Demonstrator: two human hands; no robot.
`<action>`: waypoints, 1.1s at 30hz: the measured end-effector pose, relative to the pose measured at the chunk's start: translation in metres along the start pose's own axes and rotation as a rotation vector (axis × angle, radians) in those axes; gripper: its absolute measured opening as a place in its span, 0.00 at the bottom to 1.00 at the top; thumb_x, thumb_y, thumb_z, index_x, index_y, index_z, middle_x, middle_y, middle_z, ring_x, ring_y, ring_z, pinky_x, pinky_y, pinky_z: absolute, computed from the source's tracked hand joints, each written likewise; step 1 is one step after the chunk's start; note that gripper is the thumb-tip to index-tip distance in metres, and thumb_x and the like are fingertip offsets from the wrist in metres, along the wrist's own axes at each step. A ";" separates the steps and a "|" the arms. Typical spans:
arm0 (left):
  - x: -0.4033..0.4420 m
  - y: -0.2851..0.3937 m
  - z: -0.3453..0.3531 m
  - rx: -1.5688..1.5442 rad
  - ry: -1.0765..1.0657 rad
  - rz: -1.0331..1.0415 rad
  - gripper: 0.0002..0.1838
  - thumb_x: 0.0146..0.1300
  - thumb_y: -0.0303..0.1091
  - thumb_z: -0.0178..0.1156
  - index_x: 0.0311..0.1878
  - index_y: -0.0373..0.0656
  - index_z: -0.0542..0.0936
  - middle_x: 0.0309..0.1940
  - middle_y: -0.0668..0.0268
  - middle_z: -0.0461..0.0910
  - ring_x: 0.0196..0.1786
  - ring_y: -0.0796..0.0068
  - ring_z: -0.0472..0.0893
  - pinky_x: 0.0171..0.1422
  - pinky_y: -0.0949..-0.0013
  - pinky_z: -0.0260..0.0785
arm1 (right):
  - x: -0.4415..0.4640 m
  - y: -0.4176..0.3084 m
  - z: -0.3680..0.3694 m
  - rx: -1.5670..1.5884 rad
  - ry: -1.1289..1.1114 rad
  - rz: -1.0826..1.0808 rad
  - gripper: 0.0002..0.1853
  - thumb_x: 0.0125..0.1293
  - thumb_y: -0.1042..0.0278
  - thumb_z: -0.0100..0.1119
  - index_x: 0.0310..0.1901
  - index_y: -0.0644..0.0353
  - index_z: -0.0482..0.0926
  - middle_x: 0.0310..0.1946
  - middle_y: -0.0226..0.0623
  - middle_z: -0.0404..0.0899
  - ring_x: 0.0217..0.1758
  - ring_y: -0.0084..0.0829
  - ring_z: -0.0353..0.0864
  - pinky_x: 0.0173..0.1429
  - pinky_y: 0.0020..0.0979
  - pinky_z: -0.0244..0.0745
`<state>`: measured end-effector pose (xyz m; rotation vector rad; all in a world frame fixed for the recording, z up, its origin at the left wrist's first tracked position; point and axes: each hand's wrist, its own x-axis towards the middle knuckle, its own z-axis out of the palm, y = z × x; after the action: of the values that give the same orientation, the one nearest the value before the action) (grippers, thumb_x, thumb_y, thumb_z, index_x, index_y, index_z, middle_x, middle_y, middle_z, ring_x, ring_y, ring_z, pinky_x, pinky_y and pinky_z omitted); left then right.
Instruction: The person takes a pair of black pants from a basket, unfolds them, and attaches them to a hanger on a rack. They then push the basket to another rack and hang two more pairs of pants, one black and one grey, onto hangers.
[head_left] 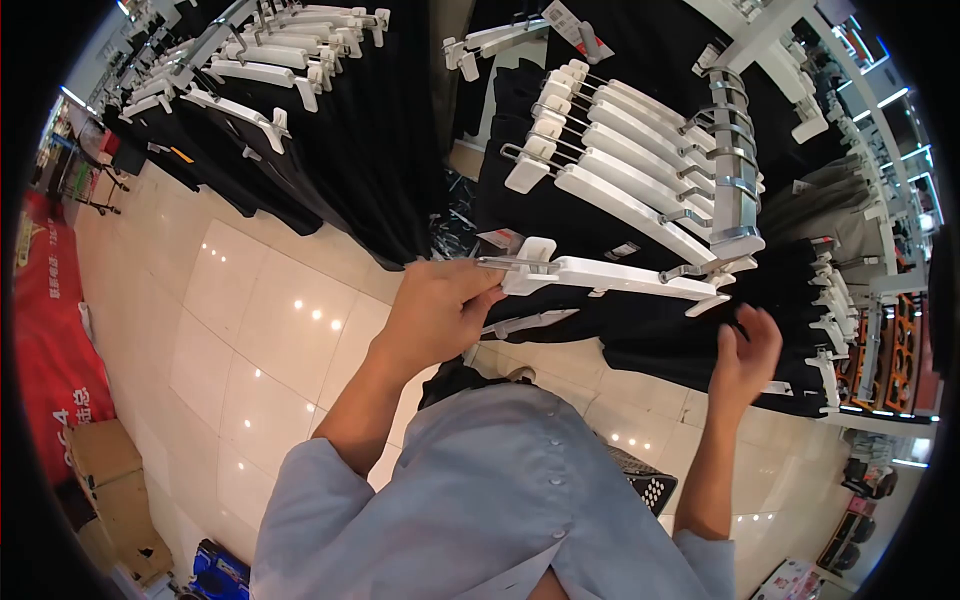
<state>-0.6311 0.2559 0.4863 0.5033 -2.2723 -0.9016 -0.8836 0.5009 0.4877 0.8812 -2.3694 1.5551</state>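
- shirt [490,480], grey-blue; nearest.
- hanger [630,276], white, frontmost; at near end of rail [737,195].
- left hand [440,305]: clamped on hanger's clip end.
- right hand [748,350]: thumb and fingers apart, nothing held; near hanger's other end.
- step, as judged: handling hanger at rail; next move calls for steady left pinch.

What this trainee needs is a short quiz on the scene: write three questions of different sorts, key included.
1. Which hand touches the front white hanger?
2. True or false: the floor is carpeted.
3. The right hand is:
A. lying flat on the floor
B. raised, holding nothing visible
C. clasping the other hand

Key:
1. The left hand.
2. False; it is tiled.
3. B.
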 end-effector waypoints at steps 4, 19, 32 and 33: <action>-0.001 0.003 -0.002 0.048 0.092 0.039 0.09 0.49 0.22 0.65 0.35 0.39 0.82 0.28 0.58 0.81 0.26 0.56 0.79 0.29 0.64 0.69 | -0.024 -0.096 0.024 0.266 -0.239 -0.658 0.13 0.61 0.77 0.57 0.47 0.66 0.69 0.47 0.54 0.72 0.52 0.46 0.74 0.56 0.45 0.73; 0.008 0.005 -0.043 -0.057 -0.183 -0.051 0.09 0.50 0.25 0.65 0.36 0.41 0.79 0.22 0.54 0.77 0.27 0.52 0.78 0.31 0.59 0.69 | 0.017 -0.159 0.123 0.240 -0.770 -0.580 0.22 0.47 0.79 0.66 0.47 0.64 0.77 0.35 0.43 0.78 0.36 0.45 0.77 0.40 0.35 0.73; 0.028 -0.015 -0.044 -0.130 -0.194 0.109 0.07 0.48 0.24 0.65 0.32 0.39 0.79 0.20 0.55 0.77 0.26 0.52 0.78 0.29 0.59 0.67 | 0.013 -0.157 0.128 0.306 -0.685 -0.607 0.18 0.48 0.76 0.67 0.43 0.66 0.77 0.33 0.44 0.79 0.31 0.41 0.79 0.34 0.31 0.73; 0.030 -0.017 -0.044 -0.136 -0.205 0.107 0.07 0.48 0.23 0.65 0.32 0.39 0.79 0.20 0.55 0.77 0.26 0.52 0.78 0.29 0.59 0.68 | 0.013 -0.157 0.128 0.300 -0.689 -0.589 0.18 0.47 0.77 0.67 0.43 0.66 0.77 0.33 0.44 0.80 0.32 0.41 0.79 0.34 0.32 0.73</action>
<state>-0.6211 0.2067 0.5119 0.2362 -2.3735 -1.0868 -0.7836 0.3389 0.5593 2.2334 -1.9097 1.5107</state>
